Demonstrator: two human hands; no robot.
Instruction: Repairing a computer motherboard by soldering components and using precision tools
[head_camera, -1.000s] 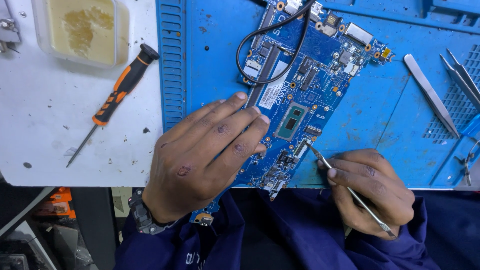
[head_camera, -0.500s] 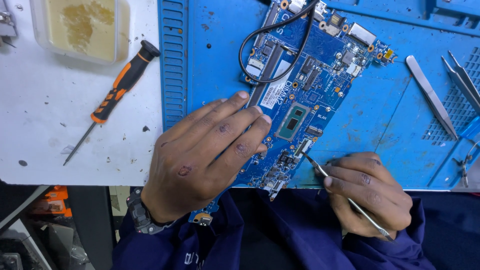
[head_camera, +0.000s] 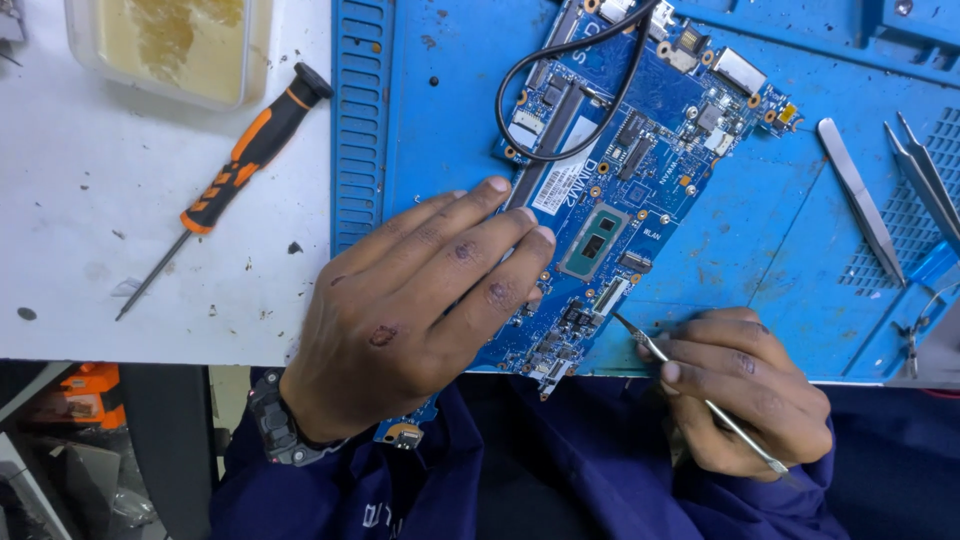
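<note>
A blue laptop circuit board (head_camera: 650, 130) lies tilted on a blue work mat (head_camera: 450, 90), with a looped black cable (head_camera: 560, 90) over its upper part. My left hand (head_camera: 420, 300) rests flat on the board's lower left part, fingers pointing up and right toward the square chip (head_camera: 595, 240). My right hand (head_camera: 745, 385) grips thin metal tweezers (head_camera: 700, 395). The tweezer tips touch the board's lower right edge near a small white connector (head_camera: 612, 295).
An orange and black screwdriver (head_camera: 225, 180) lies on the white table (head_camera: 100, 290) left of the mat. A clear plastic tray (head_camera: 170, 45) with yellowish residue stands at the top left. More tweezers (head_camera: 860, 200) and thin tools (head_camera: 925, 175) lie on the mat's right side.
The view has shifted slightly. My right hand and the tweezers have edged a little along the board's lower edge. My left hand stays pressed on the board.
</note>
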